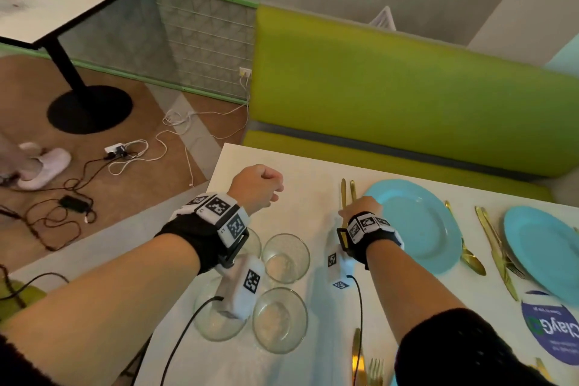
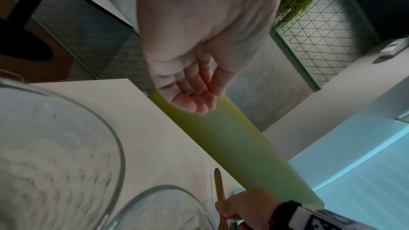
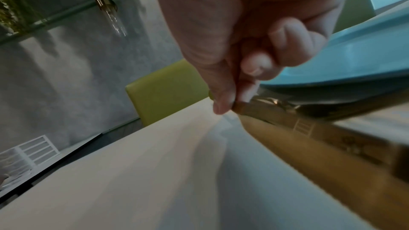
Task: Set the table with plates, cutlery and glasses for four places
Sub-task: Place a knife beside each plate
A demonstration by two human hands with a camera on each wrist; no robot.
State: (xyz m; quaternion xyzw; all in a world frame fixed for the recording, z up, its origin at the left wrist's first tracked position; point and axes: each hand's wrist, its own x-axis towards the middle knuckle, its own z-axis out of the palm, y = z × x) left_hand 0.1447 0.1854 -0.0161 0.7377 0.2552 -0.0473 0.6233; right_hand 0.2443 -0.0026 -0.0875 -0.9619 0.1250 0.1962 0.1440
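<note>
- My right hand (image 1: 360, 207) is down at the left rim of the near blue plate (image 1: 416, 226), fingers pinched on gold cutlery (image 1: 347, 194) — two handles point toward the table's far edge. The right wrist view shows the fingertips (image 3: 223, 106) clamped on a gold handle lying on the table (image 1: 297, 197).
- My left hand (image 1: 255, 186) hovers above the table near its far left corner, fingers loosely curled, holding nothing.
- Done, as I judge it: two blue plates along the far edge, each with gold pieces beside it; the second plate (image 1: 548, 247) sits toward the right edge.
- Left: four glasses (image 1: 285, 257) stand clustered by the left edge, not yet given out.
- At the near edge I see a knife and fork (image 1: 366, 360), but no clear plate — those places look unfinished.
</note>
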